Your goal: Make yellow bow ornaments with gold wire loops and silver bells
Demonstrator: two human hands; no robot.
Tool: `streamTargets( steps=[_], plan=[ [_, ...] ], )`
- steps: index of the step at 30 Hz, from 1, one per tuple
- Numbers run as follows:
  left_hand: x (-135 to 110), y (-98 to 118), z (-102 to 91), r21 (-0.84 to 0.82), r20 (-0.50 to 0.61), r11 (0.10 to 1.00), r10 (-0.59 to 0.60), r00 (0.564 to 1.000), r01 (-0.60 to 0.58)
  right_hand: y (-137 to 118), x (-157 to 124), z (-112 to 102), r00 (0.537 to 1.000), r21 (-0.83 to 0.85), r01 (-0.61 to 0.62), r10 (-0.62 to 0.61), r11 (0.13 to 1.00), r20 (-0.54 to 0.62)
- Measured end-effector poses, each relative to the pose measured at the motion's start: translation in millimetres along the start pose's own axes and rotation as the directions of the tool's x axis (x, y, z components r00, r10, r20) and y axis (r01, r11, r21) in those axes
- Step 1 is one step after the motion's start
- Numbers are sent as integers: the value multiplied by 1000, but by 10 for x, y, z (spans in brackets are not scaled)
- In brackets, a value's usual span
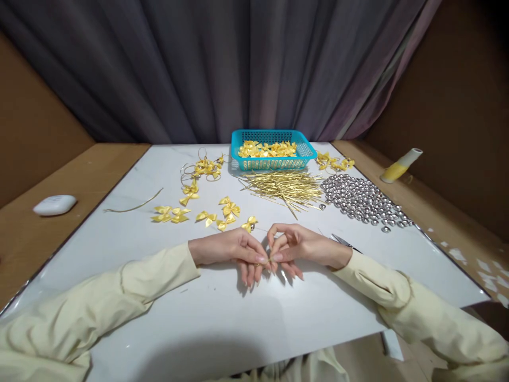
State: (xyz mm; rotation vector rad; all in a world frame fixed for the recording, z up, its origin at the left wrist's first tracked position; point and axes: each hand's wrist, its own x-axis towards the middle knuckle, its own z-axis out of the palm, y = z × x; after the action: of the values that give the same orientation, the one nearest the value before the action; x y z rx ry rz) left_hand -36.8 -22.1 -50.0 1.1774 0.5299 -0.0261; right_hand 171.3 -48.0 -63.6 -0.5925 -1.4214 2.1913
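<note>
My left hand (pixel 248 255) and my right hand (pixel 290 248) meet over the white board, thumbs and forefingers pinched together. Between the fingertips shows a small bit of thin gold cord (pixel 270 260); most of it is hidden by the fingers. Just beyond my left hand lies a yellow satin bow (pixel 249 224) with a small silver bell on it. More loose yellow bows (pixel 229 208) are spread to the left of it. Past my hands is a pile of gold cords (pixel 284 188). Scissors (pixel 345 242) lie partly behind my right wrist.
A turquoise basket (pixel 274 164) of yellow bows stands at the back. Silver bells (pixel 363 199) are heaped at right, near a yellow thread spool (pixel 401 165). Bows with cord loops (pixel 207 167) lie back left. One loose cord (pixel 133 206) and a white object (pixel 54 205) are farther left.
</note>
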Motion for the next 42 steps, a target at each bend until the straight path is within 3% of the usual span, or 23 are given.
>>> streamTargets(
  steps=[7,18,21,24,26,29,31,33,36,42],
  plan=[
    [2,34,26,15,0,1000,-11,1000,11,-30,-23,-10,997,18,-40,38,999,68],
    [-13,47,43,9,-8,999,-35,999,35,-35,-5,4,997,-18,-46,47,999,62],
    [-6,37,34,-11,-15,1000,-16,1000,16,-72,-21,31,999,-92,-40,43,995,24],
    [5,6,6,-78,-73,997,20,997,-26,-154,-78,74,995,-316,7,-39,949,-95],
    [13,-23,-15,-155,-134,986,33,990,-54,-195,-121,105,962,-583,51,-197,811,-189],
    [29,-62,-34,-279,-225,953,58,973,-122,-169,-157,139,856,-909,92,-498,407,-137],
    [43,-82,-36,-330,-271,928,80,959,-171,-95,-153,150,809,-981,89,-587,173,-30],
    [55,-94,-31,-358,-299,912,91,950,-199,-9,-131,153,799,-999,51,-601,14,32],
    [63,-95,-16,-380,-303,902,88,949,-205,83,-94,149,782,-989,-11,-617,-149,85],
    [61,-83,-1,-391,-298,898,85,951,-203,69,-86,148,738,-935,-9,-634,-353,232]
  ],
)
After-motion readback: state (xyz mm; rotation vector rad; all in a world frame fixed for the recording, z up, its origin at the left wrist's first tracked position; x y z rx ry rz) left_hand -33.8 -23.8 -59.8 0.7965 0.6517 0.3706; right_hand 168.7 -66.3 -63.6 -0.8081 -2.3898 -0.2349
